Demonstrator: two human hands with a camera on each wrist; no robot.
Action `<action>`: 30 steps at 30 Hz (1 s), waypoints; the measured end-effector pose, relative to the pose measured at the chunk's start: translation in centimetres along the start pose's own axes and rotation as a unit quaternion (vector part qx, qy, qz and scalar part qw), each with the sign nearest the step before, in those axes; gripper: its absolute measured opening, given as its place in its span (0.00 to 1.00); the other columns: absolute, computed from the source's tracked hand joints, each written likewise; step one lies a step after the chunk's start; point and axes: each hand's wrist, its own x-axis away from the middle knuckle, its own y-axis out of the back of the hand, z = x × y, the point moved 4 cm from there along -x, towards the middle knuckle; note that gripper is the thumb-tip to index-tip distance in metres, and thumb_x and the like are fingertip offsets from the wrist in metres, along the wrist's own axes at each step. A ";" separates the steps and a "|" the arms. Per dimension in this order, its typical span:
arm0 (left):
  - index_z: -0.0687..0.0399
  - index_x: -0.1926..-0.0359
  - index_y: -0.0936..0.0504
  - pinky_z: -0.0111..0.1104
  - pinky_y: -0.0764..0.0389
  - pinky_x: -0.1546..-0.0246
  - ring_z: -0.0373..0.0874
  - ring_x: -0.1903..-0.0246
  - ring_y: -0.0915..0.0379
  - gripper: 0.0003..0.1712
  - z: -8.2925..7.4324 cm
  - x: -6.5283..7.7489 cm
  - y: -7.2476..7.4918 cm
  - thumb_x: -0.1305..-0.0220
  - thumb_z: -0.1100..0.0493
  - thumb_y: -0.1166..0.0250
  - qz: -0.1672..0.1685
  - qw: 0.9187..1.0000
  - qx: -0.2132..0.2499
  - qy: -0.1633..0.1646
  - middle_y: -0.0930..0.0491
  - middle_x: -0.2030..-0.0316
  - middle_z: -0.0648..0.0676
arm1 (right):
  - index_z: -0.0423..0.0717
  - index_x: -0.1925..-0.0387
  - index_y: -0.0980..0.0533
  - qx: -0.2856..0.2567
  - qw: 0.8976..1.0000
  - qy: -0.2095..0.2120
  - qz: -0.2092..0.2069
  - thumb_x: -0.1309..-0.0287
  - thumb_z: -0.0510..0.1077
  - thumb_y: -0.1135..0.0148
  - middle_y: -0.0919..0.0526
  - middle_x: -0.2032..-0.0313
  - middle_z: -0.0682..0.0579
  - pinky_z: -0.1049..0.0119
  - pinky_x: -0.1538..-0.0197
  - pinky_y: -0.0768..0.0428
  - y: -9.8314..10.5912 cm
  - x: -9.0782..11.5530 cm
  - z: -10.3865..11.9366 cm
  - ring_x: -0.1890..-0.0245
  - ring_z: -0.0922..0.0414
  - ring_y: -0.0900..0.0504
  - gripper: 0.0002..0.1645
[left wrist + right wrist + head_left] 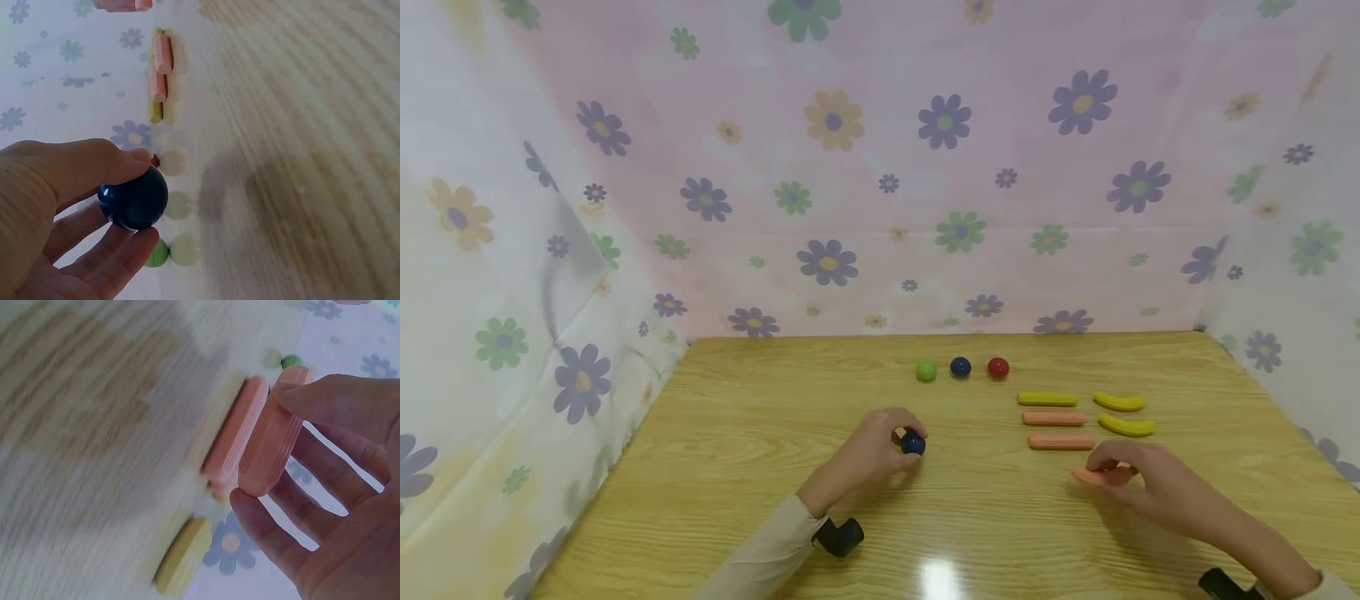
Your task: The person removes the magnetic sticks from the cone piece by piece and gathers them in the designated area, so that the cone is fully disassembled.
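Observation:
My left hand (pixel 874 446) pinches a glossy dark blue ball (pixel 134 199) between thumb and fingers, above the wooden table. In the left wrist view the thumb lies over the ball's top edge. On the right, my right hand (pixel 1157 487) holds a salmon-pink ribbed stick (pixel 275 434) with rounded ends, its thumb pressed on one side. Just beyond that hand lie two straight pink sticks (pixel 1062 442) and a straight yellow stick (pixel 1047 399), in parallel. Beside them are two curved yellow pieces (pixel 1126 426), shaped like bananas.
Farther back, a green ball (pixel 926 370), a second dark blue ball (pixel 960 367) and a red ball (pixel 997 367) form a row. The wood-grain table (pixel 760 400) ends at flower-printed cloth (pixel 880 200), which hangs behind and on both sides.

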 end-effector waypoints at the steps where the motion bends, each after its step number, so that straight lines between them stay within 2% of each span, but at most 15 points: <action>1: 0.57 0.60 0.16 0.24 0.23 0.64 0.38 0.61 0.25 0.13 0.0 -0.2 0.0 0.49 0.66 0.27 -0.003 1.000 -0.003 -0.003 0.20 0.57 0.49 | 0.55 0.62 0.23 0.005 1.000 -0.001 -0.001 0.54 0.30 0.30 0.21 0.67 0.62 0.70 0.72 0.22 0.2 0.1 -0.1 0.68 0.67 0.23 0.20; 9: 0.58 0.60 0.15 0.25 0.24 0.65 0.40 0.61 0.24 0.12 0.0 -2.0 0.7 0.49 0.66 0.28 -0.008 1.000 -0.018 -0.008 0.19 0.58 0.50 | 0.53 0.63 0.22 0.042 0.999 -0.005 -0.022 0.55 0.30 0.30 0.20 0.69 0.61 0.70 0.73 0.24 1.5 0.3 -1.1 0.70 0.69 0.23 0.19; 16: 0.58 0.59 0.15 0.25 0.24 0.62 0.39 0.58 0.25 0.12 0.4 -3.6 0.7 0.47 0.65 0.28 -0.001 1.000 -0.030 -0.003 0.20 0.57 0.50 | 0.50 0.62 0.22 0.059 0.997 -0.040 -0.011 0.54 0.32 0.30 0.21 0.69 0.62 0.70 0.73 0.24 2.4 0.4 -2.3 0.69 0.69 0.24 0.17; 23: 0.59 0.57 0.15 0.24 0.24 0.62 0.41 0.56 0.25 0.14 1.0 -5.1 0.6 0.47 0.66 0.29 0.004 0.999 -0.040 0.002 0.21 0.56 0.51 | 0.50 0.63 0.21 0.067 0.997 -0.039 -0.024 0.54 0.30 0.30 0.21 0.70 0.62 0.70 0.74 0.24 2.8 0.6 -3.6 0.70 0.69 0.24 0.17; 30: 0.58 0.56 0.16 0.28 0.25 0.55 0.43 0.50 0.26 0.14 1.6 -6.5 0.0 0.45 0.66 0.30 0.014 0.997 -0.072 -0.001 0.20 0.55 0.51 | 0.53 0.65 0.21 0.067 0.995 -0.071 -0.017 0.49 0.36 0.31 0.20 0.71 0.60 0.69 0.74 0.24 2.9 1.0 -5.0 0.70 0.69 0.23 0.11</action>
